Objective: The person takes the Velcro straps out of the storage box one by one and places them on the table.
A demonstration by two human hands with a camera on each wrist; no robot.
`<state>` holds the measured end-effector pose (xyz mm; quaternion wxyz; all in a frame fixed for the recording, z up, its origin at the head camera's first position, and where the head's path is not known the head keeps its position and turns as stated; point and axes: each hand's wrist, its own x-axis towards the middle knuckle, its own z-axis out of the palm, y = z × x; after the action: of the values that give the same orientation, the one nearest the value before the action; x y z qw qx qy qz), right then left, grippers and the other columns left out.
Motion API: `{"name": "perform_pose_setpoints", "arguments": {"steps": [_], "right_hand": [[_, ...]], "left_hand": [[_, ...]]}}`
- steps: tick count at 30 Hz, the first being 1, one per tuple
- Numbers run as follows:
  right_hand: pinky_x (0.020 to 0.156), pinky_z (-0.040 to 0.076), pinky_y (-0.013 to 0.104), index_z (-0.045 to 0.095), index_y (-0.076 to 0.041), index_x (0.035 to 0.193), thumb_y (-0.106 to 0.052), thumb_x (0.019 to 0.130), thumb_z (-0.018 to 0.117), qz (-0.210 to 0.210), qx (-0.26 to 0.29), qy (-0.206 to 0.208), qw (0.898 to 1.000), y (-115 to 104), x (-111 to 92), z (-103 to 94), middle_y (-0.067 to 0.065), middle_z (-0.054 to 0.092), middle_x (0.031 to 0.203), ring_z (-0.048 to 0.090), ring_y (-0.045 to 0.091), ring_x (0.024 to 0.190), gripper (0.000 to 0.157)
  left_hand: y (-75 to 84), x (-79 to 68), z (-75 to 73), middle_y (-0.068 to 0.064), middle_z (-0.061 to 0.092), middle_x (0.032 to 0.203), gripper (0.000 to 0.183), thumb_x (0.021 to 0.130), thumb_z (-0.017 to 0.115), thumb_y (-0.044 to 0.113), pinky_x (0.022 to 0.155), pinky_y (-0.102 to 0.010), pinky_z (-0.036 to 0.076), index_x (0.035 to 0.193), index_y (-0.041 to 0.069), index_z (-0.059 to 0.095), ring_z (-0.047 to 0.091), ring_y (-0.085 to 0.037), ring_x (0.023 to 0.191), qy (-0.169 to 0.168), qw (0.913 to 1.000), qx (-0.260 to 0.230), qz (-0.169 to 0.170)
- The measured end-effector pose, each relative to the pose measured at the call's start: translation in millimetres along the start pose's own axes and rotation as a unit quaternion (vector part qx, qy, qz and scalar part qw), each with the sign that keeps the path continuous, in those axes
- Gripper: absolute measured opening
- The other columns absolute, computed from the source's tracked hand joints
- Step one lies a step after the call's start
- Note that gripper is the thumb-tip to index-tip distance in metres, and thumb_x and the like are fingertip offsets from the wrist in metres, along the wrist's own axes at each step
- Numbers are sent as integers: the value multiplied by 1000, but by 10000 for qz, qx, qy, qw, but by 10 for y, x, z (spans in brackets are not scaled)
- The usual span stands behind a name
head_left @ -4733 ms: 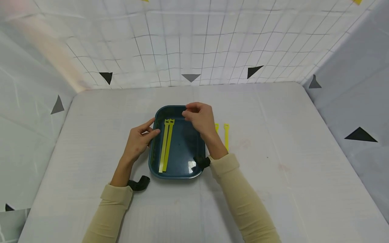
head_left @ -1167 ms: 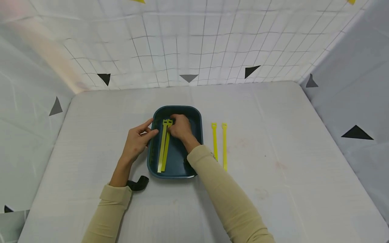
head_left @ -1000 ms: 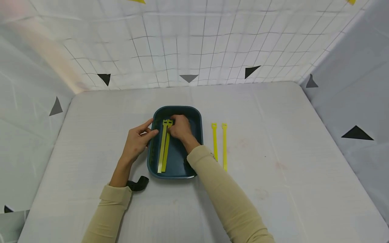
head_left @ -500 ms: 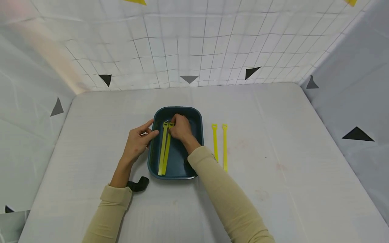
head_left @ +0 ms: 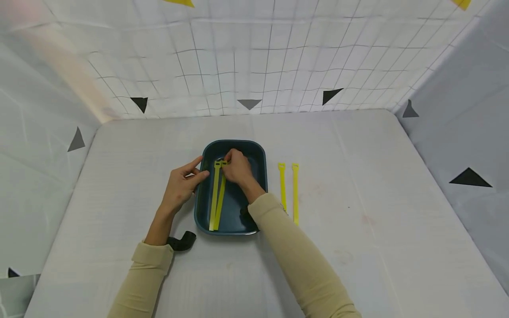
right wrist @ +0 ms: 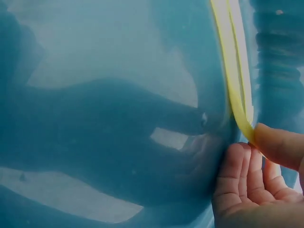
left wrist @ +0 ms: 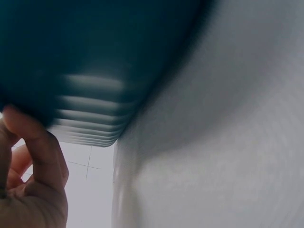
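A dark teal tray [head_left: 234,214] lies on the table, and my left hand [head_left: 179,185] holds its left rim between thumb and fingers. Inside the tray, two yellow slotted-head cable ties lie close together, the left tie [head_left: 213,201] and the right tie [head_left: 220,201]. My right hand [head_left: 239,168] reaches in and pinches the right tie by its head end. In the right wrist view that tie [right wrist: 233,90] bends up to the thumb and fingers [right wrist: 259,183]. The left wrist view shows the tray's ribbed outer wall [left wrist: 104,57] beside my left hand [left wrist: 40,175].
Right of the tray, two more yellow cable ties lie side by side on the white table, one nearer [head_left: 282,183] and one farther right [head_left: 295,194]. My right sleeve [head_left: 294,247] partly covers their lower ends. A white gridded sheet [head_left: 254,53] stands behind.
My right hand moved from above the tray's far right side down to the ties, then took hold of the right one. Both ties shifted slightly towards me. My left hand stays put.
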<state>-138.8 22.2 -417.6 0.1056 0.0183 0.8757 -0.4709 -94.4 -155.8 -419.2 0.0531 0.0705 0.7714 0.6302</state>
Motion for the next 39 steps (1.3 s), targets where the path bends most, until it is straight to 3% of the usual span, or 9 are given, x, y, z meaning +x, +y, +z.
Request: {"name": "perform_pose_setpoints", "arguments": {"steps": [4, 13, 22, 25, 27, 34, 39], "right_hand": [[74, 53, 31, 62, 1, 108, 1, 93, 62, -81, 238, 183, 9995, 6, 2, -10, 11, 60, 99, 60, 22, 83, 15], [70, 55, 29, 67, 1, 104, -2, 93, 64, -154, 630, 485, 9967, 7, 4, -18, 11, 64, 95, 63, 20, 79, 12], [61, 56, 25, 68, 4, 109, -1, 92, 67, -105, 1105, 524, 9924, -24, -21, -31, 13, 67, 95, 68, 22, 73, 17], [62, 56, 25, 68, 4, 111, 0, 92, 68, -69, 1225, 528, 9910, -30, -27, -32, 13, 67, 96, 69, 23, 76, 20], [62, 56, 25, 68, 5, 112, 0, 92, 68, -56, 1314, 523, 9899, -32, -30, -30, 14, 67, 97, 70, 24, 78, 21], [63, 57, 25, 66, 5, 119, 0, 92, 67, -45, 1537, 518, 9868, -42, -53, -33, 14, 67, 101, 70, 22, 80, 27], [63, 57, 25, 65, 6, 121, -1, 93, 67, -100, 1602, 550, 9855, -48, -67, -41, 15, 67, 101, 70, 22, 78, 29]], "left_hand": [[-70, 16, 1, -13, 58, 87, 56, 95, 69, 13, 45, -27, 43, 146, 6, 47, 48, -9, 52, 31, 10000, -38, 56], [-106, 42, 4, -16, 58, 88, 56, 94, 70, 16, 45, -27, 44, 146, 8, 48, 47, -9, 51, 52, 10000, 27, 65], [207, -44, 36, -15, 58, 85, 54, 95, 66, 6, 47, -27, 45, 144, -5, 45, 47, -9, 51, 19, 9998, 211, -27], [226, -54, 38, -16, 58, 86, 54, 95, 66, 6, 46, -27, 45, 144, -5, 45, 46, -9, 51, 24, 9997, 222, -47], [209, -51, 33, -17, 58, 86, 55, 95, 66, 5, 46, -27, 45, 144, -5, 45, 46, -9, 50, 14, 9998, 180, -21], [-82, 45, -8, -15, 59, 87, 56, 95, 68, 12, 45, -27, 44, 146, 3, 47, 46, -9, 50, 48, 9999, 91, -74], [-15, 19, -8, -18, 59, 87, 56, 95, 68, 10, 45, -28, 45, 145, 1, 47, 47, -10, 50, 34, 9999, 92, -51]]}}
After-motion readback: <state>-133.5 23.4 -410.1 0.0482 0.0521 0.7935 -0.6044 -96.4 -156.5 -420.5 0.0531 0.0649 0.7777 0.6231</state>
